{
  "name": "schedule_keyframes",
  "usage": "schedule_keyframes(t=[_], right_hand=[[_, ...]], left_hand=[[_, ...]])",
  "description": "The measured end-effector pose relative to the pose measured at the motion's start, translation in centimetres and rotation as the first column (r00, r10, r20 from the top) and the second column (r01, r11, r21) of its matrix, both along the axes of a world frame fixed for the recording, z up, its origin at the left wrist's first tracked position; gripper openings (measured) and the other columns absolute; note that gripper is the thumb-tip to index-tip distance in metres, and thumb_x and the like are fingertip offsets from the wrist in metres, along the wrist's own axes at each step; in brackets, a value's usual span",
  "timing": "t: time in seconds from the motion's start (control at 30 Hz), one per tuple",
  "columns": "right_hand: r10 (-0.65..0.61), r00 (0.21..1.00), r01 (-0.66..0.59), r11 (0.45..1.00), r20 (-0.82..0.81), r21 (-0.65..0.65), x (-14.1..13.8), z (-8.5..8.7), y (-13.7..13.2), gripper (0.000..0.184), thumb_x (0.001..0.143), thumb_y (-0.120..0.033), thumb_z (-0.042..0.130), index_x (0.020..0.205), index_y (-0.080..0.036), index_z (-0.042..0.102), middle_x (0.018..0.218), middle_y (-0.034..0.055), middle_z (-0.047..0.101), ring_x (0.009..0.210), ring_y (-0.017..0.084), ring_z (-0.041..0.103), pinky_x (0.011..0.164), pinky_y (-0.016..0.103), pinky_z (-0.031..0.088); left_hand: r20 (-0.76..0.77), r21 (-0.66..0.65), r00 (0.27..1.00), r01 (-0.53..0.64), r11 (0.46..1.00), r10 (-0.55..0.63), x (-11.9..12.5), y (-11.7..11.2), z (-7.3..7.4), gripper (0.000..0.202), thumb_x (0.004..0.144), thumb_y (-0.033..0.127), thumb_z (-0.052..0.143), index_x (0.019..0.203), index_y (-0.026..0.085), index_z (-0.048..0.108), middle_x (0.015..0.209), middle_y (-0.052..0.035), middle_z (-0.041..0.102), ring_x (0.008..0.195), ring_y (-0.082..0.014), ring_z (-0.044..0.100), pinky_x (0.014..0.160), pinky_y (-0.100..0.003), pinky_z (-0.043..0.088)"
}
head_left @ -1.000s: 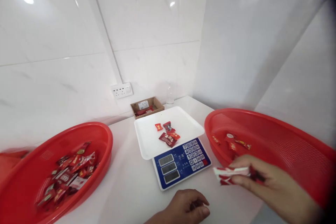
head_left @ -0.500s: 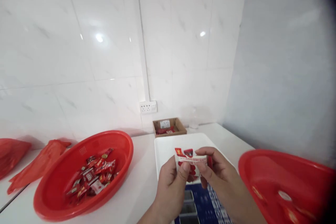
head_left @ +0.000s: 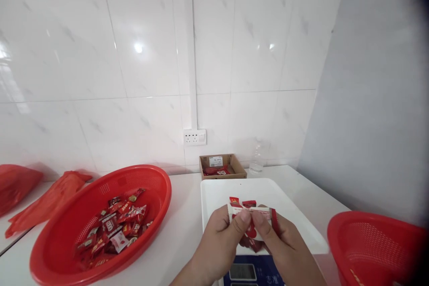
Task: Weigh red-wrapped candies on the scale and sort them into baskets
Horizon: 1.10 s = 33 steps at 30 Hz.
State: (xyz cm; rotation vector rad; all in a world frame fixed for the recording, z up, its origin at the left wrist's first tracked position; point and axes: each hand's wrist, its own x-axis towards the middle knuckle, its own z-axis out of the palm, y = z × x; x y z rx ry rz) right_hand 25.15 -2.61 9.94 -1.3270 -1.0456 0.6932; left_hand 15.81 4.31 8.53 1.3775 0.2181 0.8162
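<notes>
Both hands meet above the front of a white weighing scale [head_left: 268, 194]. My left hand [head_left: 223, 239] pinches the left end of a small white-and-red candy wrapper [head_left: 250, 221], its thumb pressed on the front. The other end is gripped by my right hand [head_left: 281, 237], the two thumbs almost touching. Behind and below the wrapper, several red wrapped candies [head_left: 251, 243] show, partly hidden by the fingers; whether they are held or lie on the scale pan I cannot tell. The scale's blue panel [head_left: 259, 272] lies beneath the wrists.
A red plastic basket [head_left: 159, 196] with several wrapped candies stands left. Another red basket [head_left: 372, 228] is at the right. At the wall are a cardboard box [head_left: 239, 171] with red packets and a clear bottle [head_left: 257, 156]. Red plastic bags [head_left: 50, 201] lie far left.
The view has shifted, so the scale and right basket appear lower and farther right. My thumbs have come closer together on the wrapper, both hands still holding it.
</notes>
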Motion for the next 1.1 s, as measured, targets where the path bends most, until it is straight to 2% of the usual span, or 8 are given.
schedule_keyframes(t=[0.23,0.4,0.57,0.7,0.8,0.9,1.0,1.1], right_hand=[[0.029,0.997,-0.030,1.000,-0.076,-0.010,0.6,-0.5,0.1,0.045,0.078,-0.060,0.045,0.059,-0.020,0.051,0.052,-0.0014,0.049,0.051,0.012,0.046,0.046,0.022,0.038],[-0.018,0.998,0.020,0.999,0.061,-0.033,0.9,-0.1,0.1,0.043,0.078,-0.058,0.048,0.058,-0.021,0.051,0.050,-0.0026,0.049,0.048,0.011,0.045,0.046,0.022,0.038],[-0.117,0.993,0.117,0.993,0.016,0.028,1.3,-0.2,-0.2,0.043,0.079,-0.057,0.047,0.056,-0.021,0.051,0.047,-0.0027,0.050,0.043,0.011,0.046,0.042,0.021,0.035],[-0.053,0.992,0.063,0.995,-0.114,0.083,1.6,-1.0,-0.1,0.040,0.081,-0.053,0.048,0.062,-0.019,0.057,0.055,0.0011,0.059,0.047,0.012,0.051,0.043,0.022,0.037],[0.029,0.988,-0.020,0.998,-0.152,0.057,1.6,-1.2,-0.1,0.037,0.082,-0.052,0.048,0.072,-0.018,0.061,0.060,0.0030,0.062,0.050,0.012,0.053,0.044,0.022,0.037],[0.073,0.996,-0.073,0.997,-0.049,0.007,1.4,-0.8,-0.4,0.035,0.080,-0.052,0.051,0.078,-0.018,0.061,0.065,0.0030,0.063,0.053,0.012,0.053,0.046,0.022,0.038],[0.081,0.997,-0.081,0.997,0.020,0.008,1.4,-0.3,-0.7,0.039,0.080,-0.055,0.048,0.069,-0.020,0.059,0.060,0.0009,0.059,0.052,0.012,0.050,0.048,0.022,0.038],[0.073,0.997,-0.074,0.997,0.035,0.024,1.5,-0.2,-0.8,0.044,0.082,-0.057,0.042,0.062,-0.020,0.057,0.055,-0.0001,0.054,0.051,0.012,0.046,0.048,0.023,0.037]], left_hand=[[-0.015,0.049,0.996,-0.084,0.995,0.084,-0.2,0.5,0.2,0.043,0.086,0.047,0.044,0.067,0.011,0.058,0.049,-0.0003,0.050,0.050,-0.0098,0.044,0.050,-0.020,0.032],[-0.079,0.002,0.983,-0.167,0.986,0.166,-0.2,0.7,0.0,0.045,0.083,0.054,0.044,0.067,0.013,0.052,0.054,0.0003,0.049,0.051,-0.0098,0.044,0.051,-0.022,0.035],[0.017,-0.118,0.998,-0.064,0.991,0.066,-0.7,0.7,0.4,0.043,0.085,0.055,0.040,0.088,0.013,0.052,0.060,0.0009,0.051,0.048,-0.0082,0.044,0.047,-0.020,0.034],[-0.003,-0.073,0.999,-0.032,0.997,0.032,-1.0,0.7,0.9,0.040,0.082,0.048,0.051,0.104,0.015,0.050,0.065,0.0004,0.055,0.049,-0.0081,0.048,0.047,-0.019,0.034],[0.006,-0.071,0.997,-0.080,0.994,0.080,-0.8,0.7,0.8,0.034,0.080,0.046,0.055,0.093,0.015,0.053,0.066,0.0009,0.054,0.051,-0.0081,0.048,0.048,-0.019,0.035],[0.042,-0.058,0.983,-0.176,0.983,0.178,-0.6,0.9,0.7,0.030,0.081,0.044,0.055,0.078,0.014,0.052,0.061,0.0026,0.051,0.052,-0.0073,0.045,0.050,-0.019,0.036],[0.063,-0.059,0.968,-0.241,0.969,0.245,-1.0,1.4,0.7,0.029,0.082,0.042,0.054,0.072,0.015,0.050,0.057,0.0029,0.050,0.052,-0.0075,0.043,0.051,-0.019,0.035],[0.023,-0.024,0.969,-0.245,0.969,0.245,-1.6,1.9,0.9,0.030,0.080,0.041,0.057,0.067,0.014,0.051,0.056,0.0019,0.051,0.053,-0.0080,0.044,0.052,-0.020,0.035]])
